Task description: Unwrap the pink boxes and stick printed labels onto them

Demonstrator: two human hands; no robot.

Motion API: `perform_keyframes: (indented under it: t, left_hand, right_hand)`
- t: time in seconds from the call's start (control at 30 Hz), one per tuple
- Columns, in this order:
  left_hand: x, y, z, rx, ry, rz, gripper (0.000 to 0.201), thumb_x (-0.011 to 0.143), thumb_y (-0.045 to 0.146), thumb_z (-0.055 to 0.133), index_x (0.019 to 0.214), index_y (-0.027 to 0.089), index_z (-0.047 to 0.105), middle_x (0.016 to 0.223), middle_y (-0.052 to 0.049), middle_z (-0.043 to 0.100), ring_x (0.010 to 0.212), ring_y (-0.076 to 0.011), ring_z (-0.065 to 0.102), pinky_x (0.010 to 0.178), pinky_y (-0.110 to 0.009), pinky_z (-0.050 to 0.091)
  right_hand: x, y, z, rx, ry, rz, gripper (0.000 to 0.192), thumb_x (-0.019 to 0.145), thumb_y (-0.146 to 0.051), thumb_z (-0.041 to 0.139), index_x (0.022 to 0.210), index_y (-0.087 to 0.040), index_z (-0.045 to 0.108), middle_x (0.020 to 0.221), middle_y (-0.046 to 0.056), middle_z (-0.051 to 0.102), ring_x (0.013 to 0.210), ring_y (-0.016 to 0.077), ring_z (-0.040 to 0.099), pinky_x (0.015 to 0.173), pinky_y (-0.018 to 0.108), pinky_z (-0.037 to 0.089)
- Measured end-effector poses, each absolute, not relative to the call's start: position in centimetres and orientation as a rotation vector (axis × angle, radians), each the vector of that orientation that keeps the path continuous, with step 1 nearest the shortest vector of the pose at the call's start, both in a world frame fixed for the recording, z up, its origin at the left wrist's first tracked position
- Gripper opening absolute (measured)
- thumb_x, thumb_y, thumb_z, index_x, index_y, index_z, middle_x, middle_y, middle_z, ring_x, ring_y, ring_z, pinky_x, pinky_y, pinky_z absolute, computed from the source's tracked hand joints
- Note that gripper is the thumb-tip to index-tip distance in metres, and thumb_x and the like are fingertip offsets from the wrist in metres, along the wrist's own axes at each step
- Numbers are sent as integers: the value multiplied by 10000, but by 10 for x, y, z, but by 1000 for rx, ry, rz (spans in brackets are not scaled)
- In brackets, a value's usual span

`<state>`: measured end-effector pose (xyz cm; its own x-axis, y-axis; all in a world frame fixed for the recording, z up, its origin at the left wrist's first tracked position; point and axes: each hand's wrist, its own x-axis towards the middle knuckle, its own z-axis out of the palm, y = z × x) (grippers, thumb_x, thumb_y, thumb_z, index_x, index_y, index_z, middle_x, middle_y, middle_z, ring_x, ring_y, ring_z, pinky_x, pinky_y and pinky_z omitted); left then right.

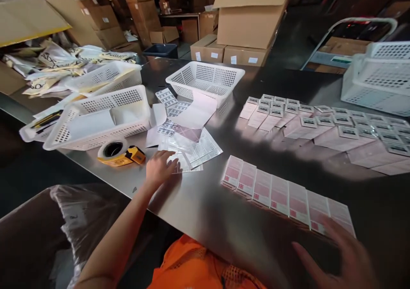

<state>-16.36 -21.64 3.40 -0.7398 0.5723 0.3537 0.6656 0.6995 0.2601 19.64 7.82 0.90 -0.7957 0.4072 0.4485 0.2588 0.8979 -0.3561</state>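
My left hand (160, 168) is at the near edge of some printed label sheets (205, 149), its fingers stretched out over the lowest sheet. Whether the fingertips press on the paper I cannot tell. My right hand (344, 255), partly blurred, has thumb and fingers spread at the right end of a row of small pink-and-white boxes (278, 191). Its fingertips overlap the last boxes in view; contact is unclear. The boxes lie side by side on the metal table (192, 203). A roll of tape (113, 151) and a yellow-black tool (135, 155) sit left of my left hand.
Many similar boxes with labels on their ends (320, 122) stand at the right. White perforated baskets (96, 118) are on the left, another basket (205, 80) at the back, and stacked ones (378, 80) far right. Cardboard cartons (246, 33) rise behind the table.
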Motion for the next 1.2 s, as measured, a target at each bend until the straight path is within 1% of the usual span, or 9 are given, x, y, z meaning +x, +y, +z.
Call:
perform_keyframes:
  t: [0.07,0.17,0.37,0.57,0.7,0.97,1.03,1.1,1.2]
  left_hand:
    - [-160,-218,26,-1143,-2666,-514,354,916,359,523,1146,148,690,1162,-152,715,1145,-325,636,958,-473,518]
    - [-138,-201,11,-1398,-2625,-480,447,879,394,606,1290,221,623,1344,-94,640,1367,-306,473,1173,-501,317]
    - [-106,-199,-6,-1381,-2611,-423,286,981,261,453,1106,197,702,976,-84,761,990,-240,683,994,-431,479]
    - [-120,-197,-5,-1356,-2569,-317,389,951,300,507,1273,106,607,1317,-188,636,1299,-355,521,1054,-508,412]
    - [-136,-191,0,-1502,-2513,-264,339,962,222,423,1175,103,660,946,-160,751,1029,-334,671,1001,-534,435]
    - [-153,-179,14,-1610,-2461,-154,313,863,173,420,1014,134,691,662,-110,684,716,-314,677,852,-526,511]
    - [-153,-170,18,-1657,-2432,-223,322,873,249,463,1094,136,668,807,-125,727,831,-315,694,867,-495,523]
    - [-145,-156,21,-1762,-2377,-396,499,877,392,536,1287,111,571,1162,-176,700,1106,-322,647,940,-456,519]
    - [-115,-126,19,-1824,-2299,-587,941,762,645,652,1460,67,396,1525,-246,404,1414,-388,381,1074,-498,434]
  right_hand:
    - [156,48,19,-444,-2481,457,674,892,-467,558,1506,-479,280,1301,121,549,1267,400,493,958,639,451]
    - [99,12,33,-34,-2611,460,500,915,-363,605,1395,-364,467,1261,95,601,1239,360,528,964,597,452]
    - [60,-15,37,145,-2596,581,260,932,-244,600,1190,-266,605,1207,81,652,1233,294,541,1014,518,419]
    - [59,-25,29,160,-2580,636,218,927,-204,600,1139,-238,633,1131,65,684,1218,265,555,1015,511,438]
    - [69,-29,32,185,-2628,619,164,931,-244,582,1074,-250,663,1074,37,713,1165,244,589,986,474,488]
    - [103,-25,28,44,-2707,513,189,952,-273,538,1092,-300,662,1089,-6,722,1138,206,622,1001,408,509]
    - [117,-3,27,-83,-2640,460,235,945,-277,553,1164,-281,638,1149,34,698,1159,228,609,1027,442,479]
    - [138,32,29,-294,-2555,365,368,910,-334,616,1267,-249,591,1247,100,641,1212,279,571,1050,497,443]
    - [176,91,29,-748,-2519,236,810,735,-522,778,1427,-238,468,1470,168,451,1390,403,374,1120,608,326]
